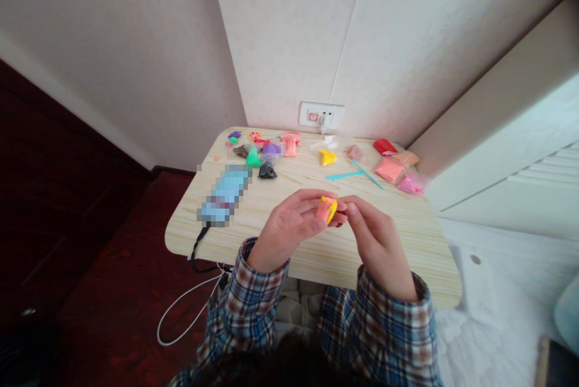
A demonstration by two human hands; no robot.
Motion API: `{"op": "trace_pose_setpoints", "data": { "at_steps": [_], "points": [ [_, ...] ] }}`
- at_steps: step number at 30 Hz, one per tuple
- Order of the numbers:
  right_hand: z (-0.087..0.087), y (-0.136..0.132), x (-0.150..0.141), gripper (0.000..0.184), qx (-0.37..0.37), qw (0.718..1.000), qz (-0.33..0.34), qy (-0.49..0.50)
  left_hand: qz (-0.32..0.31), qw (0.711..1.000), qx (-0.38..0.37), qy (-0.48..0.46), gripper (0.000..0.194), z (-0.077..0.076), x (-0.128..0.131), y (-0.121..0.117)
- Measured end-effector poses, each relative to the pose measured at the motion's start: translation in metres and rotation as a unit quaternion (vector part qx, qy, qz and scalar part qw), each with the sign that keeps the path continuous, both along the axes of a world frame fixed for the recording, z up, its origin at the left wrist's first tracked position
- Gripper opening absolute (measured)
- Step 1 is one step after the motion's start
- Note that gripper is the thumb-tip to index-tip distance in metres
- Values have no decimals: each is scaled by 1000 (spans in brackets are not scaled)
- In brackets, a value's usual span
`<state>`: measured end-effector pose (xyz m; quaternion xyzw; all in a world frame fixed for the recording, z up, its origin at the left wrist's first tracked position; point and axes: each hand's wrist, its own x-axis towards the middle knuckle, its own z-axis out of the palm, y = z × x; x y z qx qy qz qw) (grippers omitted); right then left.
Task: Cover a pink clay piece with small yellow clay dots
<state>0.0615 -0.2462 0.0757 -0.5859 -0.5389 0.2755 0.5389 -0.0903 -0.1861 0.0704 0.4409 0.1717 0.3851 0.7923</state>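
- Dark, blurred hair (294, 366) comes nearest in the head view, cut off by the bottom edge and hiding part of the lap.
- Beyond it, two plaid sleeves (393, 320) cover the forearms up to the wrists.
- The left hand (289, 224) holds a small pink and yellow piece (324, 209) above the near part of the worktop (407, 218). Its thumb and fingers close in on the pink side; the grip covers part of the piece, so its full shape is hard to make out.
- The right hand (377, 239) has thumb and fingers drawn near each other beside the yellow edge. Whether they press on the piece, or pinch a scrap between them, I cannot tell.
- Past the hands, two turquoise sticks (344, 176) lie close together, with a yellow lump (328, 157) by a clear wrapper behind.
- At right, red, coral and bright pink packets (389, 169) overlap, partly covering one another.
- At left, black, green and purple packets (267, 171) crowd together; the smaller bits behind are too small to name.
- A phone-like slab (225, 194) is pixelated, its screen unreadable; a black cable (194, 254) runs from it over the worktop's edge.
- On the wall, a plug partly covers the socket plate (321, 114).
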Motion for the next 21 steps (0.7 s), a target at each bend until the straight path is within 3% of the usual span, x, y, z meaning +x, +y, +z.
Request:
{"op": "trace_pose_setpoints", "data": {
  "at_steps": [5,10,16,21],
  "points": [
    [7,-5,-5,46,18,1000,-9,23,10,1000,-12,7,41,14,-4,-5],
    [13,-7,-15,45,42,997,0,60,11,1000,-1,-23,35,17,-5,-9],
    [12,-5,-23,62,39,991,-65,109,10,1000,3,-20,40,24,-9,-15],
    [4,-3,-17,48,52,985,-83,144,9,998,-4,-58,33,25,-10,-17]
  ]
}}
